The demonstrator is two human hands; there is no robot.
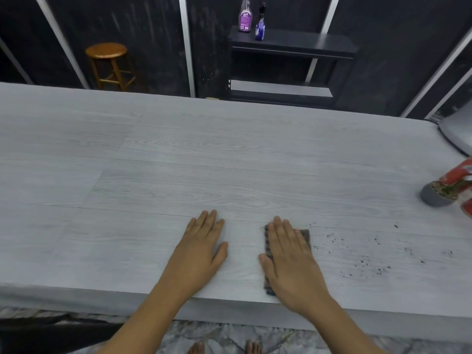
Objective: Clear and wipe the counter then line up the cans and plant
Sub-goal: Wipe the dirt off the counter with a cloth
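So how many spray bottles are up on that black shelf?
2. A purple bottle and a blue bottle stand side by side on the shelf's top, near its left end.

Wooden stool (107, 63), dark shelf (293, 43) bearing two spray bottles (244, 17)

Matt grey wood-grain counter (178, 154), coarse woven cloth (305, 237) — glossy wooden stool (107, 51)
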